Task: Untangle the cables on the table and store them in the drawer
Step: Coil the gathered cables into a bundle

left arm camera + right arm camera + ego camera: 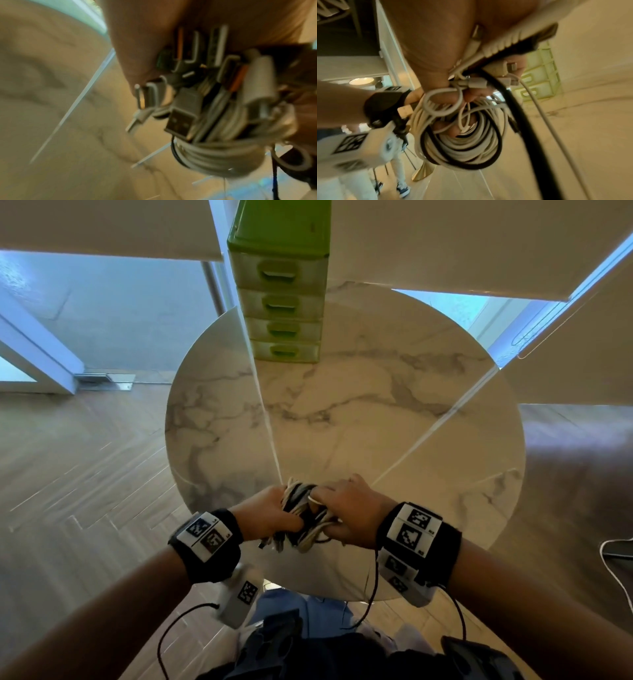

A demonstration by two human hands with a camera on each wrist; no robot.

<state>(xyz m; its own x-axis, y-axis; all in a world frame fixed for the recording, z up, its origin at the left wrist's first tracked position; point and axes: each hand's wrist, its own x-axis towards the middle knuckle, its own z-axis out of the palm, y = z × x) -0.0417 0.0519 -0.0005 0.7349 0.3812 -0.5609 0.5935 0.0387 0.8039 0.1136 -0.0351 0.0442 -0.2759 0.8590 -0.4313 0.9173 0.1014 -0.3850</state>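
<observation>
Nearest the camera, both hands are wrapped around one tangled bundle of cables (305,513), held just over the near edge of the round marble table (394,419). The left hand (265,513) has its fingers curled round the left side of the bundle, the right hand (349,511) grips the right side, thumb underneath. So two hands, one wad.

The cables are a mix of white and black, too knotted to count properly. The right wrist view shows a coil of many white loops with at least one thick black cable (522,108) running through and a thin white one (544,115) trailing off. The left wrist view is blurry, but a bunch of plug ends poke out, including one clear USB-A plug (181,121) and a couple with orange inserts.

Each wrist has a black band with white marker blocks, two bands total.

At the far edge of the table sits a green plastic drawer unit (282,299) with four drawers stacked, all closed. It's well apart from the bundle.
</observation>
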